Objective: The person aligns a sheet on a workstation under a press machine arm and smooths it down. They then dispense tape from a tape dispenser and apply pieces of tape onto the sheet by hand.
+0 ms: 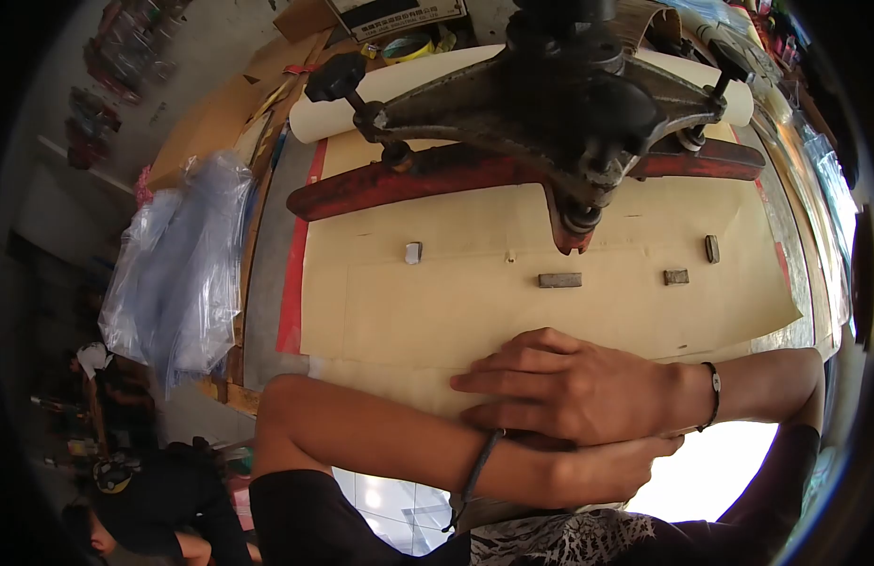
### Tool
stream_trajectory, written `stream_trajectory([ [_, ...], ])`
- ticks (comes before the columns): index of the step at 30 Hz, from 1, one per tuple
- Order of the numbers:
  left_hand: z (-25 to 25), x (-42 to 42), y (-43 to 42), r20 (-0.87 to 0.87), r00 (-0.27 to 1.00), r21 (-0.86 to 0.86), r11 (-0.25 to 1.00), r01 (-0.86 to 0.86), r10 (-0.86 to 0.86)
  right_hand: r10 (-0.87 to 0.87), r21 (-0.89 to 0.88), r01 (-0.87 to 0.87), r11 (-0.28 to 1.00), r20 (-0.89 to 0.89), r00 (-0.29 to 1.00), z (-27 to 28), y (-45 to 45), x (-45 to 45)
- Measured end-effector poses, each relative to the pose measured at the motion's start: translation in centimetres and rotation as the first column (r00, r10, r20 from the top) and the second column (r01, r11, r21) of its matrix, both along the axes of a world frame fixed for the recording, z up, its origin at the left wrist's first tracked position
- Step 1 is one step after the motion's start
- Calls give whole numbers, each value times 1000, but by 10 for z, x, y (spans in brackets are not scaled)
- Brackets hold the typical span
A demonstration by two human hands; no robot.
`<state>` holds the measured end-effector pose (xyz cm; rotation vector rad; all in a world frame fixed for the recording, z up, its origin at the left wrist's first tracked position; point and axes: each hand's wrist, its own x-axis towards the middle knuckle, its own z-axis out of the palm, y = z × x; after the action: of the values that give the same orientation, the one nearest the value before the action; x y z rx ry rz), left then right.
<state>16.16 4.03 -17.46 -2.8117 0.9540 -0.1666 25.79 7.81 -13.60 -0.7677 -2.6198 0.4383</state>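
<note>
My arms are crossed at the near edge of a worktable. My right hand (574,387) lies over my left forearm, fingers stretched towards the left and slightly apart, holding nothing. Beneath the right wrist, my left hand (602,472) is closed with its fingers curled, and no object shows in it. Just beyond the hands a large beige sheet (390,311) covers the tabletop. Small dark blocks (559,280) lie on it, along with another block (676,277), a third at the right (711,249) and a whitish piece (414,253).
A dark metal machine head (569,104) with a red bar (408,184) hangs over the sheet. Behind it lies a white roll (314,113). Clear plastic bags (177,274) hang at the left edge. A person in dark clothes (173,500) bends down at lower left.
</note>
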Motion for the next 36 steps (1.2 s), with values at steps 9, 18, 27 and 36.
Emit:
stream_trajectory([
  [9,1,-9,11,5,1000,-13,999,30,-29,6,-19,-6,1000,-3,1000,1,2,1],
  [18,3,-9,14,-3,999,0,999,38,-38,13,-7,-13,1000,-18,1000,-1,3,1],
  [27,5,-7,12,-6,999,10,999,54,-54,12,-34,-14,999,-38,999,-1,3,1],
  [36,6,-6,7,-21,998,-1,998,60,-60,9,-37,-10,999,-32,999,-1,3,1],
])
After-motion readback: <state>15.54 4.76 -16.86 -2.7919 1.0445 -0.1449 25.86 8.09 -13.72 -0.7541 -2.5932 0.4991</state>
